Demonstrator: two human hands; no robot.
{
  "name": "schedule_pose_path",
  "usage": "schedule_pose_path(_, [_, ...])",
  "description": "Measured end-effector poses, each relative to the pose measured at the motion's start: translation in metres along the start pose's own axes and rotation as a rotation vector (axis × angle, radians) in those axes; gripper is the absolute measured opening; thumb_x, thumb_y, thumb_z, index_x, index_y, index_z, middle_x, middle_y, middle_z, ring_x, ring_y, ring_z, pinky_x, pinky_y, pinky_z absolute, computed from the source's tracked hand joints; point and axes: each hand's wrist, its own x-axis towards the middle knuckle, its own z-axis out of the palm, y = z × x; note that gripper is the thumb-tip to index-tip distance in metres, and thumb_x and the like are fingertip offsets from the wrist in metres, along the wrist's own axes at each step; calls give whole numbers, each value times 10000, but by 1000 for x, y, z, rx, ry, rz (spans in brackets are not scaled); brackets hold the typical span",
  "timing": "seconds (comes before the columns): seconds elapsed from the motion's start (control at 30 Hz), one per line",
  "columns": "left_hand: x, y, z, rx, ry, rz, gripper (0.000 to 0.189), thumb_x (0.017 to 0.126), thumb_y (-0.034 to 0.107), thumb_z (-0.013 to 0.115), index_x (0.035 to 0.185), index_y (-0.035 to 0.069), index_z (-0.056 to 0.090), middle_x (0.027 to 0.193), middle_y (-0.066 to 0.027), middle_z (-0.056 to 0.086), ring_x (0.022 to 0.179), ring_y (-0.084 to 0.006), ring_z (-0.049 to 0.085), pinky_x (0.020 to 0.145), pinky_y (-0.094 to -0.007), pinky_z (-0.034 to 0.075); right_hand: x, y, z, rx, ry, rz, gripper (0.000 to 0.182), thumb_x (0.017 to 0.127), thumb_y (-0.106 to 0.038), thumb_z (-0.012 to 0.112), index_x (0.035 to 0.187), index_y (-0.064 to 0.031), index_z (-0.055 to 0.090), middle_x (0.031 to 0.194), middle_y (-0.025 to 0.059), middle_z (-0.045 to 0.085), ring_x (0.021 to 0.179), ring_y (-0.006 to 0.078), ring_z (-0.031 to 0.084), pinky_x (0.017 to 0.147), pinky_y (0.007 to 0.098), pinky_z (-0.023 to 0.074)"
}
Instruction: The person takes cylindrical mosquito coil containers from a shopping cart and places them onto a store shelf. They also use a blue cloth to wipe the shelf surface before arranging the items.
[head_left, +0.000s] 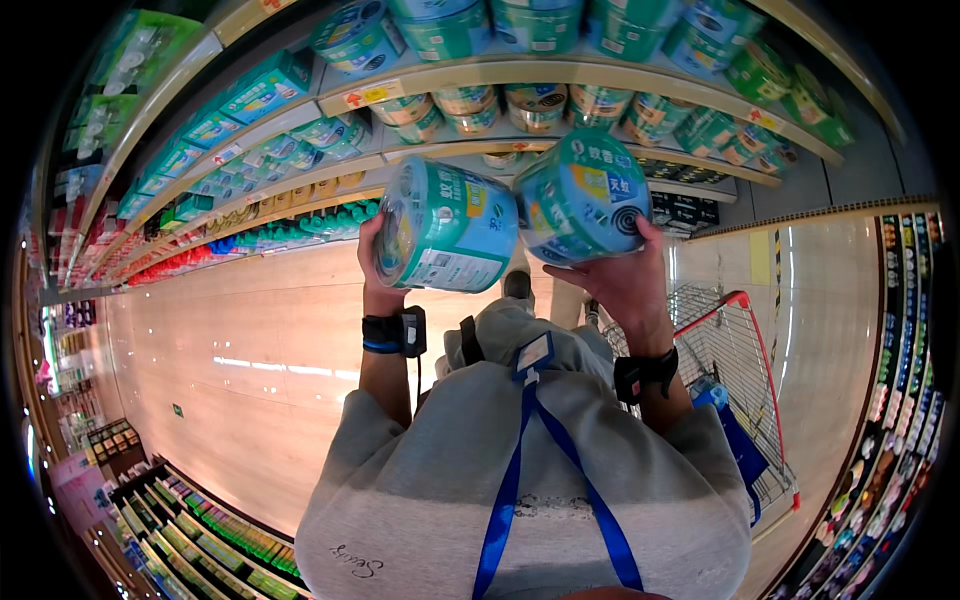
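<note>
My left hand (373, 259) grips a round green-and-blue tub of mosquito coils (457, 225) by its clear-lidded end, so the tub lies tilted on its side. A matching mosquito coil tub (585, 199) rests in my right hand (626, 277), with the thumb on its lower right edge and the fingers under it. The two tubs are side by side in front of the shelves, their near sides touching or almost so. Both bear printed writing and a yellow patch; a black spiral shows on the right one.
Shelving (510, 75) ahead carries more coil tubs (536, 30) and green boxes (262, 86). A wire shopping cart (739, 352) with a red handle and a blue bag (739, 442) stands to my right. Lower left is another stocked shelf (217, 525); more goods line the far right (900, 360).
</note>
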Motion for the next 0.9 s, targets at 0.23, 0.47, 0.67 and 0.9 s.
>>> schedule_pose_path(0.23, [18,46,4,332,102,-84,525,981,409,598,1341,26,610,1273,-125,690,1143,-257,672,991,-389,537,31,6,8,-68,48,-73,817,976,-533,527,1599,-74,264,1625,192,352,1461,400,401,1211,598,293])
schedule_pose_path(0.47, [37,59,17,545,111,-284,503,966,361,674,1347,39,609,1271,-97,692,1162,-226,661,1006,-373,518,24,12,39,-274,283,-72,695,964,-187,711,1485,-57,270,1523,151,426,1428,301,452,1158,462,445])
schedule_pose_path(0.67, [60,46,29,637,-5,-363,547,986,395,658,1400,49,570,1288,-85,687,1189,-219,655,1018,-381,514,39,21,0,-175,305,-99,640,964,-431,658,1474,-132,411,1484,118,492,1360,286,505,1124,509,428])
schedule_pose_path(0.9, [81,38,31,586,-17,-453,568,1004,420,610,1424,43,547,1354,-106,658,1231,-241,638,1048,-419,500,42,16,8,-79,291,-249,639,867,-373,788,1374,-198,439,1381,78,539,1277,272,548,1018,573,473])
